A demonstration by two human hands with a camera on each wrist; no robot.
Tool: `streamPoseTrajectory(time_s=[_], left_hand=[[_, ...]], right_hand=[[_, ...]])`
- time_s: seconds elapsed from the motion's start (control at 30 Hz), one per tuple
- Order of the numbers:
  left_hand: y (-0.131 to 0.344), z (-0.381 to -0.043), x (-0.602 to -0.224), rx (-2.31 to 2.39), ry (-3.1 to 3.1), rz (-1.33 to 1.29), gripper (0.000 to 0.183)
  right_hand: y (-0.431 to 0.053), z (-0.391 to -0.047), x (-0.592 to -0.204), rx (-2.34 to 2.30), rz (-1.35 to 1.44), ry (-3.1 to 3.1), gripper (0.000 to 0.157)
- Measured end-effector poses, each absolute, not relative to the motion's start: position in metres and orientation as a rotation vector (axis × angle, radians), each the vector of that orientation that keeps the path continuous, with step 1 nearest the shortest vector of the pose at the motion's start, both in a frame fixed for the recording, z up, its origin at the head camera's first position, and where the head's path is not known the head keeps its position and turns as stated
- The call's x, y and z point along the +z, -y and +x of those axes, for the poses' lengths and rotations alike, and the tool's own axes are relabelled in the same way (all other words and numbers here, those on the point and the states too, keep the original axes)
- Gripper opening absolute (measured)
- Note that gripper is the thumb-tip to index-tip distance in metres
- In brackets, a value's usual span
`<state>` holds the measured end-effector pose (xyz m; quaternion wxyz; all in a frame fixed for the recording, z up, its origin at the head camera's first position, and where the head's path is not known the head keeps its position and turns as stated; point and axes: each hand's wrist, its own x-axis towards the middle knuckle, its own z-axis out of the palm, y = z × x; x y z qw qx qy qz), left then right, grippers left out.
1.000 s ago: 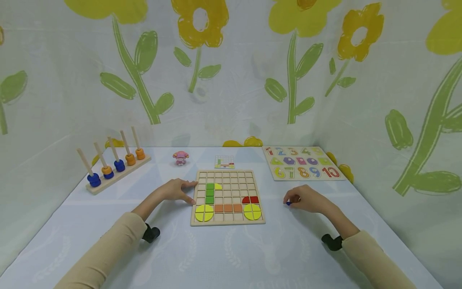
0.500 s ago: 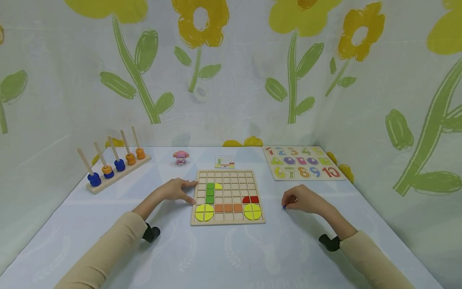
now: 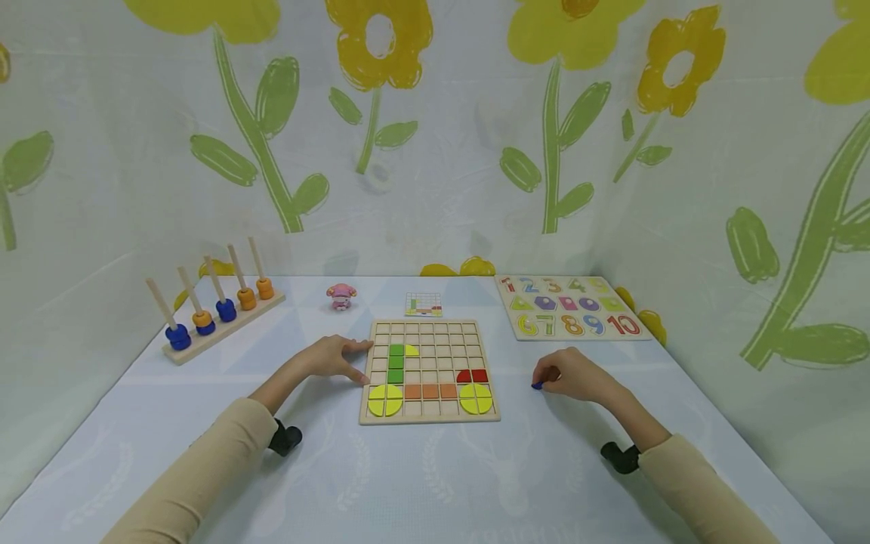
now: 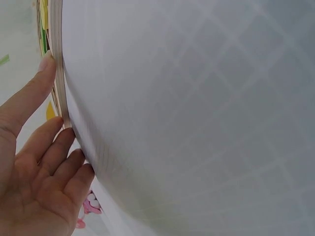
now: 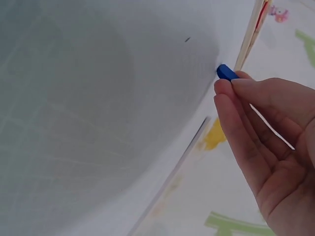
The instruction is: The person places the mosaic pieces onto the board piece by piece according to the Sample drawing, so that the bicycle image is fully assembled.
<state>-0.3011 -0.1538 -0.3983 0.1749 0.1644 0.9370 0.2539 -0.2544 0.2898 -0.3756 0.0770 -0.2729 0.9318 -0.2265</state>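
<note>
My right hand (image 3: 574, 375) pinches a small blue piece (image 5: 226, 72) between thumb and fingertips, low over the table to the right of the wooden grid board (image 3: 430, 412). At the board's left edge my left hand (image 3: 331, 358) rests with thumb and index finger spread, their tips touching the rim. In the left wrist view its fingers (image 4: 54, 150) lie along the board's side. Set in the board are green squares (image 3: 396, 363), orange squares (image 3: 430, 391), red pieces (image 3: 479, 375), a single yellow quarter piece (image 3: 411, 351) and two yellow discs made of quarters (image 3: 385, 400).
A small pattern card (image 3: 424, 304) lies behind the board. Left of it stand a pink figurine (image 3: 340, 297) and a peg stacker (image 3: 224, 326) with blue and orange beads. A number-and-shape puzzle board (image 3: 578, 308) lies at the back right.
My right hand has shifted slightly left and the blue piece has turned a little in its fingertips. The left hand and the board have stayed in place.
</note>
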Motion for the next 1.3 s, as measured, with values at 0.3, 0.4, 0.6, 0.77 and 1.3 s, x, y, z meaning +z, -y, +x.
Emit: streamPoseTrajectory(time_s=[0.3,0.4,0.6,0.77,1.3], left_hand=[[0.154,-0.302,-0.399,0.718,-2.656,0.476,0.081],[0.153,-0.302,-0.399,0.713,-2.658,0.473,0.081],[0.153,-0.302,-0.399,0.714,-2.656,0.453,0.081],[0.153,-0.301,-0.399,0.717,-2.651,0.438,0.08],[0.155,-0.302,-0.4,0.717,-2.657,0.451,0.081]], right_hand=[[-0.29,-0.256,-0.377,-0.765,-0.803,-2.797,0.01],[-0.285,-0.257,-0.377,-0.851,-0.873,-2.758,0.011],[-0.26,-0.257,-0.375,-0.987,-0.928,-2.642,0.011],[-0.235,-0.255,-0.373,-0.996,-0.946,-2.584,0.009],[-0.166,-0.255,-0.379,-0.919,-1.109,-2.469,0.01]])
